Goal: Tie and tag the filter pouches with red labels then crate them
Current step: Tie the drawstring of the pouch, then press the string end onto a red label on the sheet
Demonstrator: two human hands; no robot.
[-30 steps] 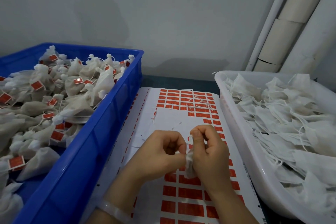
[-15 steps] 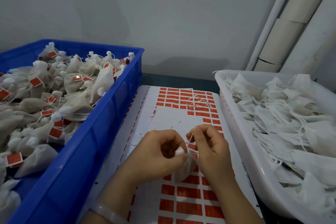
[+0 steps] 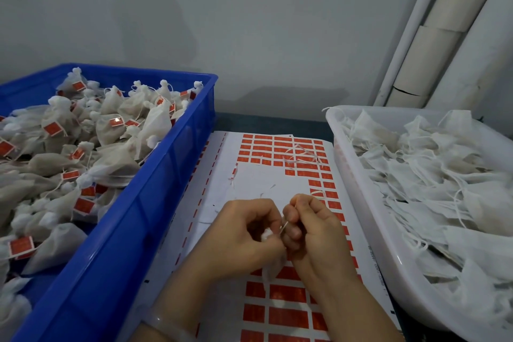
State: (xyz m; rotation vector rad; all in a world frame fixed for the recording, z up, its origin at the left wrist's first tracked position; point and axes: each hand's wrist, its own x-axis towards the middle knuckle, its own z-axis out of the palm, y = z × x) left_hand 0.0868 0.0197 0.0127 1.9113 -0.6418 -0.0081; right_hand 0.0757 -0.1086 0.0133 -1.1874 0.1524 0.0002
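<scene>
At the lower middle of the frame, the left hand point(image 3: 249, 236) curls its fingers round the gathered neck of 1 filter pouch point(image 3: 273, 266). The right hand point(image 3: 311, 233) pinches the string point(image 3: 283, 228) between thumb and forefinger. The pouch hangs between the 2 wrists, long axis up-and-down in the frame, neck uppermost (its body is mostly hidden). Beneath lies a label sheet point(image 3: 258, 183) of red labels point(image 3: 288, 293). Farther up, a blue crate point(image 3: 125, 244) of tagged pouches point(image 3: 116, 125) sits at left and a white tray point(image 3: 361, 203) of untied pouches point(image 3: 430, 175) at right. Behind are a grey wall point(image 3: 249, 22) and pale pipes point(image 3: 433, 50).
</scene>
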